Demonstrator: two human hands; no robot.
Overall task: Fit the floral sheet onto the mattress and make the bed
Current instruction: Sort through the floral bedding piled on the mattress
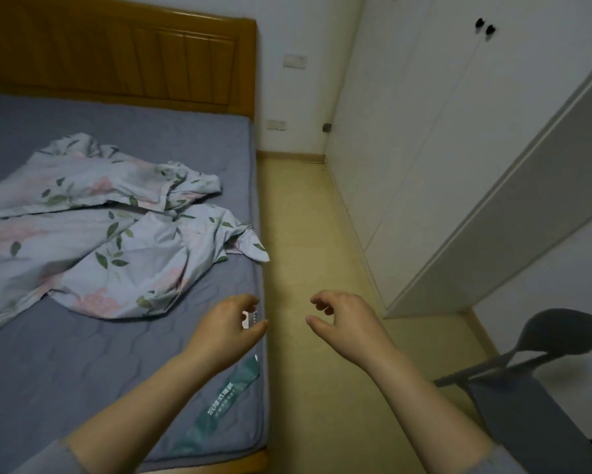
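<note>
The grey-blue quilted mattress (144, 131) fills the left side, its right edge running down from the orange-brown wooden headboard (116, 53) toward the camera. Beside that edge a strip of pale yellow floor (308, 234) lies open between the bed and the white wardrobe doors (407, 131). One white door panel (513, 200) stands swung out into the strip on the right. A grey chair (540, 357) stands near the lower right corner, narrowing the floor there.

The crumpled floral sheet of pale fabric with pink blooms and green leaves (99, 230) lies heaped on the mattress, spread toward the left; one corner pokes just past the mattress's right edge.

The left hand (226, 333) hovers over that edge near the sheet, fingers curled and half open, holding nothing. The right hand (345, 319) hangs over the floor, apart from the left, fingers loosely curled, also empty.

A teal diagonal label band (226, 398) crosses the near corner of the mattress with white characters too blurred to read. A small white tag (250, 318) shows at the mattress edge behind the left fingers; its print is not legible
</note>
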